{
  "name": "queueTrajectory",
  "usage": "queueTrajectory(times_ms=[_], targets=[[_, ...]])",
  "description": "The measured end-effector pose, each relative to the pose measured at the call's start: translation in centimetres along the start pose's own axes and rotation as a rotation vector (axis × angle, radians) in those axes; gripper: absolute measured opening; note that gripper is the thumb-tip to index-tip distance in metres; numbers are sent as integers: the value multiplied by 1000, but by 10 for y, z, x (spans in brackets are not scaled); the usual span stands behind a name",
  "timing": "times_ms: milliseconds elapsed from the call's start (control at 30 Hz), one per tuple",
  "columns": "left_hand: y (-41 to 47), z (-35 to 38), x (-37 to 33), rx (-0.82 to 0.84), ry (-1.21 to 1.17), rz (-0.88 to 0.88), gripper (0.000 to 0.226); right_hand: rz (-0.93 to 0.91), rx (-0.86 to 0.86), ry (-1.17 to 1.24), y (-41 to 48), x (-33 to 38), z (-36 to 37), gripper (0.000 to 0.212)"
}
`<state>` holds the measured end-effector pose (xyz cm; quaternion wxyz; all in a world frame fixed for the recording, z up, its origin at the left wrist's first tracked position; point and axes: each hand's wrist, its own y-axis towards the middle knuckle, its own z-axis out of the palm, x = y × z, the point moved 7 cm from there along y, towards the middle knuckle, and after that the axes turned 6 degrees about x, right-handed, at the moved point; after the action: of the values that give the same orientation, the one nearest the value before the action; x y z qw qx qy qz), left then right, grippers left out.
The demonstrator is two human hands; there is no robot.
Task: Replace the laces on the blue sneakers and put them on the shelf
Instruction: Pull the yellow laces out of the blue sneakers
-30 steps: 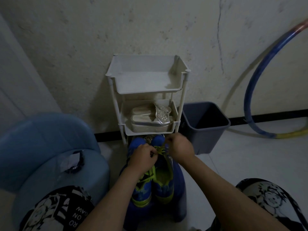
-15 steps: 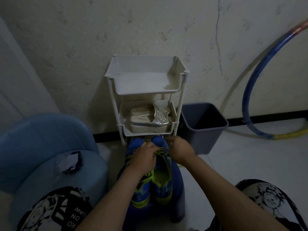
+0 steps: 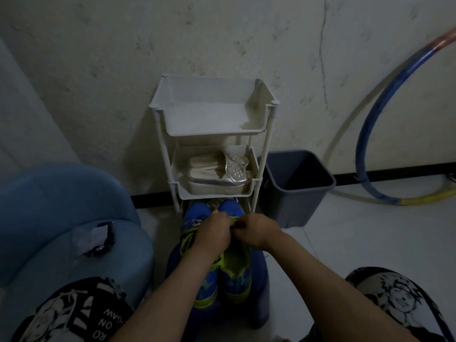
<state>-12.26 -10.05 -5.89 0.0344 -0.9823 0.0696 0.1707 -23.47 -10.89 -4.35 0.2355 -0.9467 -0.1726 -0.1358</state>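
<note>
Two blue sneakers [image 3: 233, 275] with lime-green trim stand side by side on a blue stool [image 3: 260, 267], toes toward the white shelf rack [image 3: 214, 119]. My left hand [image 3: 213, 233] and my right hand [image 3: 256, 232] meet over the right sneaker's front, each with fingers curled and pinching the lime-green lace [image 3: 233, 219]. A looser length of lace [image 3: 186, 243] lies on the left sneaker. The lace ends are hidden inside my fingers.
The rack's top tier is bare; its middle tier holds silver sandals [image 3: 217, 174]. A dark grey bin [image 3: 297, 183] stands right of the rack. A hula hoop [image 3: 365, 149] leans on the wall. A blue chair [image 3: 61, 230] with a dark small object is at left.
Both hands have come closer together over the right sneaker, the right hand moving left and slightly down. The sneakers have not moved.
</note>
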Motion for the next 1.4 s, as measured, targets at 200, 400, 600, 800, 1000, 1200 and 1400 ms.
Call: queueTrajectory(times_ms=[200, 400, 600, 800, 1000, 1200, 1400], targets=[[-5, -11, 12, -135, -408, -193, 17, 53, 8, 73, 1, -5, -2, 38], [-9, -24, 34, -158, -522, -370, 14, 69, 27, 104, 3, -6, 0, 45], [-2, -16, 8, 32, -86, -35, 29, 9, 1, 89, 3, 1, 3, 42], [-3, -22, 10, -82, -189, -100, 31, 2, -7, 84, 6, -1, 5, 39], [-13, -35, 50, -315, -835, -476, 25, 16, -10, 86, 7, -5, 5, 46], [-9, -41, 28, -238, -744, -337, 17, -4, -84, 27, 9, 1, 6, 26], [-8, -51, 12, -242, -239, -76, 62, -11, -189, 15, 7, 3, 5, 27]])
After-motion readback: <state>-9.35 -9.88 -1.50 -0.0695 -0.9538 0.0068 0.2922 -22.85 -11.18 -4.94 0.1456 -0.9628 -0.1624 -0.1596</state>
